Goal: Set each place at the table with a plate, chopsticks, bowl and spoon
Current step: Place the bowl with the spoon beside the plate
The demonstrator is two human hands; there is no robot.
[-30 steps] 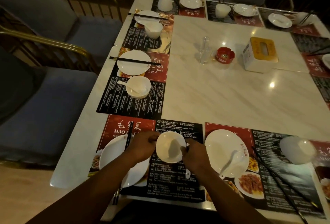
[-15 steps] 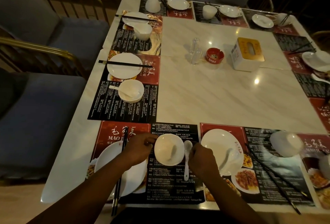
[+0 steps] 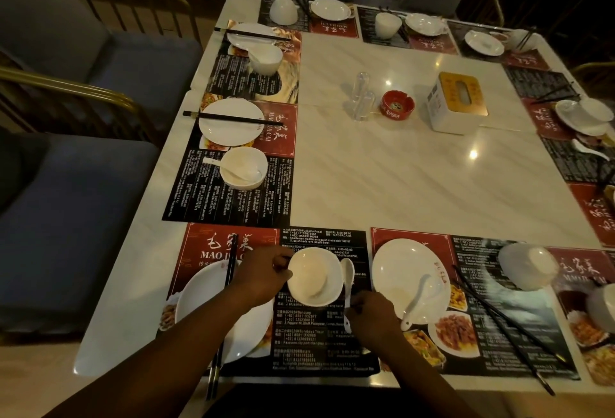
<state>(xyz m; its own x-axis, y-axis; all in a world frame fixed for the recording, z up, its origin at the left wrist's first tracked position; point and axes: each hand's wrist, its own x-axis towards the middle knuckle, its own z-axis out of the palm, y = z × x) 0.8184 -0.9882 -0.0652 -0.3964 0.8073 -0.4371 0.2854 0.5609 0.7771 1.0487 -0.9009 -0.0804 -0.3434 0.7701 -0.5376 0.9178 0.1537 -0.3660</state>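
Both bare forearms extended forward from the bottom of the view, angled toward each other. The left hand (image 3: 263, 276) lay knuckles up, fingers curled onto the bowl (image 3: 314, 276) rim. The right hand (image 3: 374, 312), nearer the body, pinched the spoon (image 3: 347, 272) handle.

1. Tabletop (image 3: 382, 181): pale, marble-patterned and glossy, with spots of reflected light.
2. Printed placemats in red and black lie flat along all four edges, side by side. One sits at the near left corner (image 3: 206, 244), and another at the left edge (image 3: 233, 197).
3. Round red ashtray (image 3: 397, 103): mid-tabletop, toward the far edge.
4. White tissue box (image 3: 457, 103) with a yellow top: near the ashtray, on its right.
5. Two small clear containers (image 3: 367, 106): upright, just left of the ashtray.
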